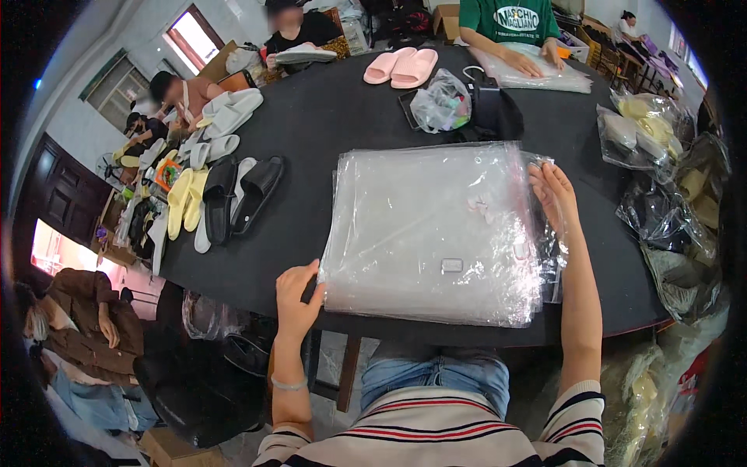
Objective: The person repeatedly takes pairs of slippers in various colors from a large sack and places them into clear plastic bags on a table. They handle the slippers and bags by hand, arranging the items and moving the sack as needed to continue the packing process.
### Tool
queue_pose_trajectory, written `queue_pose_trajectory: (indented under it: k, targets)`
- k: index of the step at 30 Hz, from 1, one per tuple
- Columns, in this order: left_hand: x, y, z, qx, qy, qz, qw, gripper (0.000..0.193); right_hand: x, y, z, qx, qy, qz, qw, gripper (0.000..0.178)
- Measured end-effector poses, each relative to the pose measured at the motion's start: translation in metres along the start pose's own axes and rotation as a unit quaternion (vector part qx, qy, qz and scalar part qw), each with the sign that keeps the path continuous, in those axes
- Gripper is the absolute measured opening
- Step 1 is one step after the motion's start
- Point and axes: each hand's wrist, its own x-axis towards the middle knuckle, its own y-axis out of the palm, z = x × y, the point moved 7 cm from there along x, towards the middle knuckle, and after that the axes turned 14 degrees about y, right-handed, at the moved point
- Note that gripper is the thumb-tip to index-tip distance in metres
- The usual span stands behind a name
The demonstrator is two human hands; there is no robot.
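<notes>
A stack of clear plastic bags lies flat on the black table in front of me. At the stack's right edge, my right hand is closed on the rim of a clear plastic bag that sticks out past the others. My left hand is beside the stack's near left corner, its thumb apart from the fingers and the fingertips at the bags' edge; I see nothing held in it.
Black slippers, yellow slippers and grey slippers crowd the table's left side. Pink slippers stand at the far side near a filled plastic bag. Bagged slippers line the right edge. Across, a green-shirted person handles plastic bags.
</notes>
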Motion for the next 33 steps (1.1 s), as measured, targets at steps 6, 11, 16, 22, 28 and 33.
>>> queue_pose_trajectory:
  k: [6, 11, 16, 22, 28, 33]
  targets:
    - [0.004, 0.020, 0.002, 0.012, 0.046, 0.024, 0.999, 0.020, -0.007, 0.010, -0.015, -0.060, 0.125, 0.100, 0.985, 0.060]
    - [0.005, 0.017, -0.002, 0.059, 0.067, -0.029, 0.996, 0.012, -0.032, 0.016, -0.018, -0.354, 0.148, 0.235, 0.893, 0.038]
    - [0.001, 0.008, -0.001, 0.139, 0.121, -0.072, 0.980, 0.022, -0.047, 0.021, -0.010, -0.345, 0.123, 0.300, 0.881, 0.028]
    - [0.012, -0.007, 0.003, 0.137, 0.046, -0.047, 0.988, 0.024, -0.051, 0.025, -0.010, -0.304, 0.124, 0.308, 0.893, 0.030]
    - [0.017, 0.006, -0.012, 0.090, 0.178, 0.037, 0.979, 0.017, -0.052, 0.036, -0.036, -0.389, 0.185, 0.296, 0.852, 0.030]
    - [0.019, 0.016, -0.012, 0.055, 0.173, 0.028, 0.983, 0.016, -0.033, 0.022, -0.030, -0.205, 0.128, 0.269, 0.932, 0.042]
